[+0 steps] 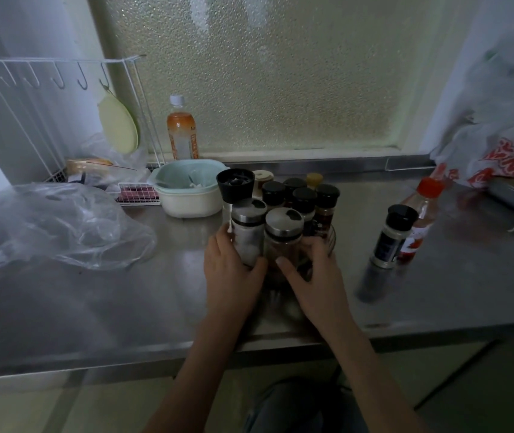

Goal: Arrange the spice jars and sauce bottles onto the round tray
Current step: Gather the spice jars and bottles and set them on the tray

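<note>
Several spice jars stand packed together at the middle of the steel counter, most with black caps [304, 196]. The round tray under them is almost hidden; I see only a bit of its clear rim [332, 237]. My left hand [233, 273] wraps a steel-lidded jar of white powder [247, 234] at the front left. My right hand [312, 276] cups a steel-lidded jar of brown spice [283, 235] beside it. A tall black-topped grinder [235, 185] stands behind. Off to the right stand a black-capped jar [391, 237] and a red-capped sauce bottle [421, 210].
A white and mint bowl [187, 195] sits left of the cluster, with an orange drink bottle [182, 132] behind it. A crumpled clear plastic bag [55, 226] covers the left counter. A wire rack [62, 114] stands far left, a red-printed bag [505, 164] far right.
</note>
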Demonstrator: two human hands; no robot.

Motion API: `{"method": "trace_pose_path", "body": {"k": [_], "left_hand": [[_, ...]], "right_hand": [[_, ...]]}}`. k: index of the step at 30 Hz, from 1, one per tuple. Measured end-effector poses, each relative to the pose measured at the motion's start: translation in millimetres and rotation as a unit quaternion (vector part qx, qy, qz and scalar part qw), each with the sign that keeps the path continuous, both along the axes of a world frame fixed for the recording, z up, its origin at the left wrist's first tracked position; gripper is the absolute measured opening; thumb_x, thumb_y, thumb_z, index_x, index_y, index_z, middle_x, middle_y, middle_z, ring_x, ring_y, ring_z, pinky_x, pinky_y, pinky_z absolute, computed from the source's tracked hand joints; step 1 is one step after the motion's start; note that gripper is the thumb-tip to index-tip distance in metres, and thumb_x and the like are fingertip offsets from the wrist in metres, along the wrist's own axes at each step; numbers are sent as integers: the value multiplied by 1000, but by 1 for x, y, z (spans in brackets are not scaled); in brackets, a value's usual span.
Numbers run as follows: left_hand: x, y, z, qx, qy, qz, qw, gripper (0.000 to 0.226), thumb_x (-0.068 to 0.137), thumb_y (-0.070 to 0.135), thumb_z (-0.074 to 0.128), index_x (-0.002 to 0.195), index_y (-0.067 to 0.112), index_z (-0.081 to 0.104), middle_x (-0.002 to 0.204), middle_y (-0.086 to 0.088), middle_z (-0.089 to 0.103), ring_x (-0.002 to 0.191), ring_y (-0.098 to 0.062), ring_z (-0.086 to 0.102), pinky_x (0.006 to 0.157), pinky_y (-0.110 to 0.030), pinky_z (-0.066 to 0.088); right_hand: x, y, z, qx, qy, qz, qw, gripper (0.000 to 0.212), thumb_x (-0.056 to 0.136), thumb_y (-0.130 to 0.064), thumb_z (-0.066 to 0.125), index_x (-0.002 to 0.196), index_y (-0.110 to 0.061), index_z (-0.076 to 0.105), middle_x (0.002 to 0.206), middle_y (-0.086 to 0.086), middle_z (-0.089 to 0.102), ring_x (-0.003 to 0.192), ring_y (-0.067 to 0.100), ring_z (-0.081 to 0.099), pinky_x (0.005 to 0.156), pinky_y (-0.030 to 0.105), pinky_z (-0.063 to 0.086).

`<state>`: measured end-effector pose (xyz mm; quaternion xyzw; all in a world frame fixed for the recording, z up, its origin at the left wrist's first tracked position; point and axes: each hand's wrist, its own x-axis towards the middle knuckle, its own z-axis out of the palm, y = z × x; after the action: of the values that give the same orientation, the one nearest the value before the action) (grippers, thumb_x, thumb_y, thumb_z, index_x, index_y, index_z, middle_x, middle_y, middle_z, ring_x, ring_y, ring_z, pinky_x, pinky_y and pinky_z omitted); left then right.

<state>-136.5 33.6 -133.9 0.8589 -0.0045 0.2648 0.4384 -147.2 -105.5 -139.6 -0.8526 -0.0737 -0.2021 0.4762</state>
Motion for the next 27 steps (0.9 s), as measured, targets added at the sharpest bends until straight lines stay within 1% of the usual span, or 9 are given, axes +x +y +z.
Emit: {"method": "trace_pose_path", "body": {"k": [2, 6, 9, 13, 18, 20, 22, 24, 27], "left_hand": [[0, 1, 0, -6, 14, 20, 1000, 69, 70, 36, 57, 129, 8, 38, 127, -14, 49, 120, -30, 42, 99, -53, 38], [0, 2, 1, -24, -6, 32, 999, 65, 67, 38, 48, 125, 8, 41, 118, -15, 49, 111, -32, 47, 92, -50, 43], [-1, 1, 4, -70, -42, 39, 996, 56, 69, 34, 48, 120, 11, 41, 112, -8, 44, 104, -32, 51, 88, -54, 46], [-10, -3, 10, -75, -181, 23, 980, 32, 74, 24, 47, 103, 12, 44, 94, -1, 42, 86, -19, 47, 74, -47, 47], [-9, -15, 7, 67, -164, -37, 983, 24, 72, 33, 53, 85, 20, 38, 74, 1, 46, 68, -9, 39, 64, -30, 34], [-5, -16, 4, 85, -150, -30, 985, 29, 71, 39, 57, 83, 21, 38, 72, 7, 42, 66, -4, 35, 63, -23, 26], [-2, -14, 2, 78, -132, -20, 988, 34, 69, 43, 62, 82, 23, 38, 72, 10, 42, 65, -6, 38, 64, -23, 28], [0, -13, 2, 75, -109, -21, 991, 41, 67, 42, 71, 82, 24, 37, 71, 4, 49, 64, -14, 48, 62, -28, 34], [1, -14, 5, 72, -86, -15, 994, 46, 64, 42, 77, 83, 22, 40, 75, -3, 59, 68, -23, 57, 61, -29, 37]], "right_hand": [[1, 0, -2, -39, -13, -9, 999, 38, 79, -62, 51, 103, -32, 47, 101, -20, 61, 101, 10, 60, 95, 47, 47], [2, -1, -3, -147, -16, -54, 988, 46, 80, -67, 43, 109, -32, 52, 105, -12, 68, 100, 11, 61, 100, 46, 41], [-8, 1, 12, -107, -78, -119, 984, 42, 86, -59, 40, 111, -30, 56, 105, -8, 66, 102, 12, 57, 100, 41, 34], [15, 5, 77, -79, -187, -176, 963, 21, 90, -33, 49, 106, -20, 56, 90, -2, 64, 88, 20, 58, 86, 40, 42], [104, 21, 140, -244, 24, -53, 968, 37, 86, -24, 55, 123, -24, 49, 113, 5, 63, 109, 27, 55, 91, 43, 39], [131, 32, 147, -285, 143, 25, 947, 51, 84, -25, 61, 132, -23, 44, 125, 8, 57, 112, 27, 54, 88, 37, 42], [151, 43, 150, -357, 231, 73, 902, 52, 83, -24, 64, 132, -18, 48, 122, 7, 56, 104, 26, 57, 84, 33, 46], [162, 50, 145, -414, 267, 83, 866, 47, 79, -26, 68, 122, -13, 58, 117, 7, 61, 99, 26, 62, 85, 34, 51], [168, 47, 137, -354, 204, 82, 909, 31, 78, -19, 68, 107, -10, 67, 109, 10, 67, 92, 25, 63, 71, 30, 48]]}}
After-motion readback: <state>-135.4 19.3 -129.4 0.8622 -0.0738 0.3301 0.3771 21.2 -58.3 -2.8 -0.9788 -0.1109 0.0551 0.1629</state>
